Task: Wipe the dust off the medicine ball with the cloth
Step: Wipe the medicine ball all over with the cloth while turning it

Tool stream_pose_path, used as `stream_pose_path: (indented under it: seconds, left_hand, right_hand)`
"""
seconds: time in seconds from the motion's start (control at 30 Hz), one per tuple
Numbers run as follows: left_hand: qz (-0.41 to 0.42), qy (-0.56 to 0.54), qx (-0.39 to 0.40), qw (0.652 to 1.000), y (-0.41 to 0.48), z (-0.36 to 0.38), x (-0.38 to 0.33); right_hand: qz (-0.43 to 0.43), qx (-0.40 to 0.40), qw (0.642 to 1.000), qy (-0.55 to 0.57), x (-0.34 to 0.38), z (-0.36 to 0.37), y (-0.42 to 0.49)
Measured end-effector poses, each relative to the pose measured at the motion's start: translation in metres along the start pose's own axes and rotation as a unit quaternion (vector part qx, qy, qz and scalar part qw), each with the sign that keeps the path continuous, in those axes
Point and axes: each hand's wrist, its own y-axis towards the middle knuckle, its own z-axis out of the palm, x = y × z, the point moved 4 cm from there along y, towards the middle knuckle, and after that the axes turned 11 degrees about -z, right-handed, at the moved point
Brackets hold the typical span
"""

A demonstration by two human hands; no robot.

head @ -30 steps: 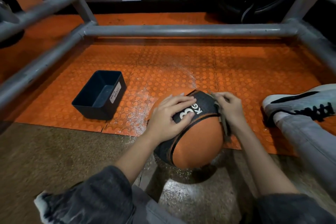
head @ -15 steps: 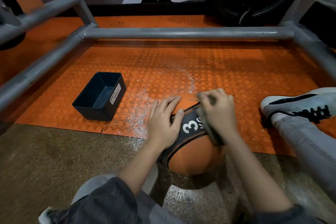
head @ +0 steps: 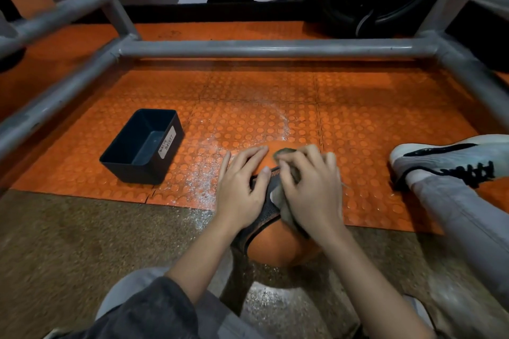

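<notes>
- The right hand (head: 311, 190) curls its fingers round the cloth (head: 278, 198) and presses it on the medicine ball (head: 275, 245).
- The left hand (head: 242, 190) lies flat on the ball, fingers straight.
- The ball sits at the orange mat's (head: 358, 124) near edge.
- A black bin (head: 143, 146) stands to the left.

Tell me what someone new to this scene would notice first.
The eye lands on the orange and black medicine ball at centre, the left hand resting flat on it while the right hand grips a crumpled grey cloth against its top. White dust speckles the orange studded floor mat just left of the ball, and an open black rectangular plastic bin sits further left.
</notes>
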Motion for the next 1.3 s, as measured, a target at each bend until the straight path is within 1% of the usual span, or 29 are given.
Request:
stream_pose_path:
  seconds: [0.07,0.1,0.13,0.2,0.23,0.27,0.33,0.4,0.43,0.47,0.53,0.6,0.67,0.73,0.77,0.83,0.9,0.93,1.0,1.07,1.13,1.23,1.3]
  left_hand:
    - [-0.001,0.007,-0.004,1.0,0.0,0.0,0.001]
    - [-0.004,0.011,-0.005,1.0,0.001,-0.001,0.001]
    - [-0.006,0.012,-0.004,1.0,0.002,0.0,0.001]
    - [-0.009,0.011,-0.001,1.0,0.002,0.001,0.0]
    - [-0.012,0.012,-0.002,1.0,0.002,0.001,0.0]
    - [-0.015,0.013,-0.004,1.0,0.001,0.001,-0.001]
    - [-0.022,0.02,-0.012,0.999,-0.001,0.002,-0.004]
    - [-0.029,0.025,-0.02,0.999,-0.003,0.002,-0.005]
    - [-0.033,0.021,-0.023,0.999,-0.003,0.001,-0.004]
    - [-0.038,0.014,-0.024,0.999,-0.004,0.001,-0.004]
    - [-0.048,-0.004,-0.023,0.999,-0.004,0.0,-0.003]
    - [-0.055,-0.035,-0.011,0.998,-0.001,0.0,-0.003]
    - [-0.057,-0.079,0.012,0.995,0.004,0.0,-0.001]
    - [-0.043,-0.1,0.03,0.994,0.006,0.0,0.002]
    - [-0.032,-0.102,0.033,0.994,0.005,0.001,0.002]
    - [-0.006,-0.097,0.021,0.995,0.002,0.004,0.0]
    - [0.0,-0.105,-0.002,0.994,0.0,0.006,-0.005]
    - [-0.003,-0.113,-0.015,0.994,-0.001,0.006,-0.007]
    - [0.002,-0.115,-0.024,0.993,-0.001,0.006,-0.012]
    - [0.011,-0.107,-0.022,0.994,-0.001,0.005,-0.011]
    - [0.012,-0.112,-0.015,0.994,-0.001,0.003,-0.004]
    - [0.04,-0.11,-0.008,0.993,-0.001,-0.003,0.006]
    - [0.059,-0.11,0.002,0.992,0.0,-0.005,0.008]
  right_hand:
    - [0.092,0.013,0.993,0.072,-0.029,0.005,0.008]
    - [0.14,0.012,0.984,0.112,-0.044,0.007,0.012]
    - [0.19,0.011,0.968,0.164,-0.059,0.01,0.015]
    - [0.29,0.027,0.918,0.269,-0.082,0.014,0.018]
    - [0.325,0.042,0.895,0.303,-0.09,0.017,0.016]
    - [0.343,0.057,0.883,0.316,-0.095,0.019,0.014]
    - [0.344,0.063,0.888,0.299,-0.098,0.022,0.011]
    - [0.314,0.043,0.92,0.231,-0.089,0.018,0.01]
    - [0.284,0.036,0.942,0.177,-0.079,0.014,0.011]
    - [0.243,0.035,0.963,0.115,-0.064,0.011,0.011]
    - [0.12,0.025,0.992,0.011,-0.021,0.004,0.011]
    - [0.012,0.025,0.998,-0.063,0.02,0.005,0.005]
    - [-0.032,0.03,0.996,-0.08,0.031,0.008,0.0]
    - [-0.021,0.033,0.998,-0.057,0.016,0.007,0.006]
    - [0.01,0.031,0.999,-0.038,0.0,0.004,0.008]
    - [0.122,0.022,0.99,0.061,-0.043,0.003,0.014]
    - [0.226,0.022,0.958,0.177,-0.077,0.005,0.017]
    - [0.249,0.023,0.948,0.196,-0.083,0.004,0.017]
    - [0.259,0.028,0.949,0.179,-0.08,0.002,0.013]
    - [0.236,0.034,0.961,0.144,-0.059,-0.001,0.01]
    - [0.213,0.05,0.961,0.171,-0.032,-0.006,0.008]
    - [0.239,0.109,0.927,0.267,-0.011,-0.01,0.012]
    - [0.254,0.142,0.897,0.332,-0.001,-0.01,0.014]
